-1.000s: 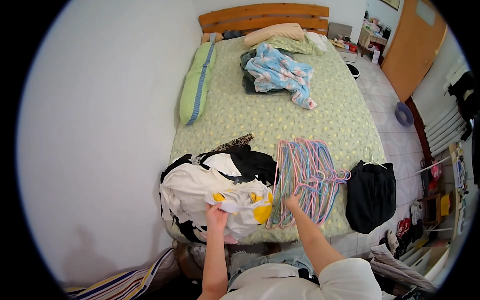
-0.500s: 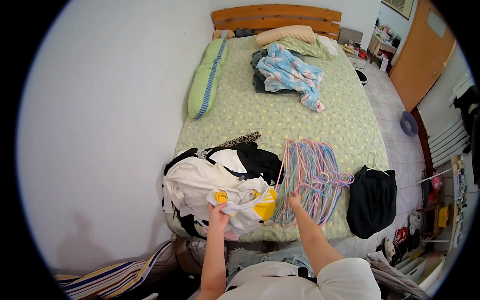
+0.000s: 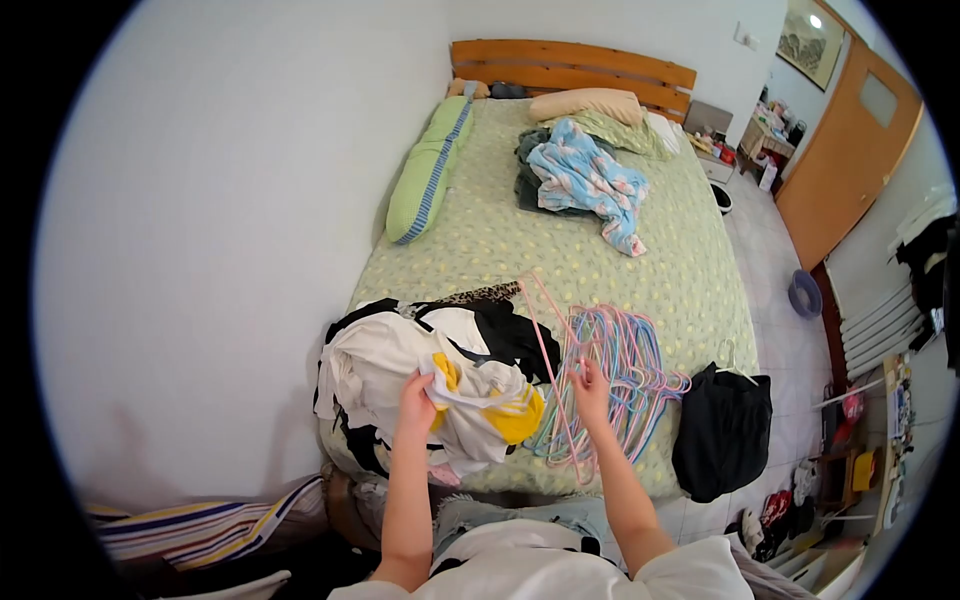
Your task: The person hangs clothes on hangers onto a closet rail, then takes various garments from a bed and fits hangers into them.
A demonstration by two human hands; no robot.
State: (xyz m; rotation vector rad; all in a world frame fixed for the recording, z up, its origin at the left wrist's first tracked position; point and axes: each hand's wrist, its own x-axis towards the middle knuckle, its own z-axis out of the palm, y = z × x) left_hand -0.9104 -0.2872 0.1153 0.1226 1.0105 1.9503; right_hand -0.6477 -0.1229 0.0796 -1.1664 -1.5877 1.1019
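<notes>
My left hand (image 3: 416,405) grips a white shirt with yellow patches (image 3: 516,418) near its edge, fingers closed on the cloth. The shirt hangs over a heap of white and black clothes (image 3: 372,362) at the near left of the bed. In my right hand (image 3: 590,392) is a pink hanger (image 3: 544,350), held by its hook end and tilted up, its long bar toward the shirt. Just beyond that hand lies a pile of pink, blue and green hangers (image 3: 632,372).
Right of the hangers, a black garment (image 3: 722,432) on a white hanger lies over the bed's edge. Farther up the bed (image 3: 480,250) are a blue patterned cloth (image 3: 590,170) and a long green bolster (image 3: 430,180). A wall (image 3: 220,250) borders the left side.
My right hand has lifted a pink hanger off the pile and turned it toward the shirt. My left hand has raised the shirt's edge slightly. The camera view has tilted upward.
</notes>
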